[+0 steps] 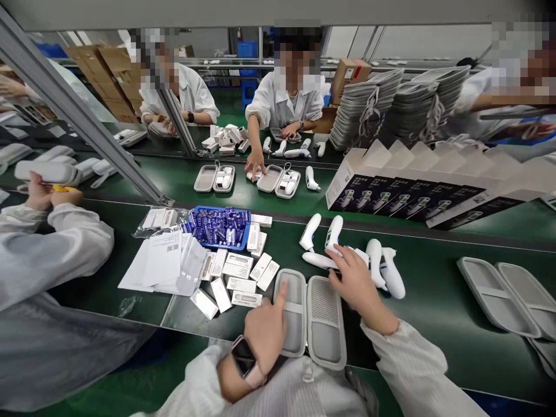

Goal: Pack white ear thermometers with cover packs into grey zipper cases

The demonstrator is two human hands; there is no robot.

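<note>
**Open grip on both sides**

From the head-worn view, the person's left hand (264, 330), with a dark smartwatch (244, 357) on a pink strap at the wrist, sits over a grey zippered case (290, 313) lying open flat on a green workbench (130, 307). Its index finger (282, 294) stretches out and touches the case's pale grey inner lining, while the other fingers curl loosely, holding nothing.

The right hand (356, 284) sits open and wide, fingers spread, just above a loose group of glossy white plastic handheld thermometers (373, 260). Its fingertips (336, 253) touch or nearly touch one of them, but no closed grip shows. The thermometers lie just beside the case's mesh-lined right half (325, 324).

Further left on the bench are small white cartons (237, 266), a spread of white paper leaflets (160, 260), and a blue tray of blue-wrapped batteries (219, 227). A second open grey case (497, 298) lies well to the right.

Across the bench, a co-worker's hand (255, 165) rests on another open case (269, 178), beside stacks of black-and-white printed cartons (403, 194). At far left, a different co-worker's hands (39, 194) hold a closed pale case (46, 172).
</note>
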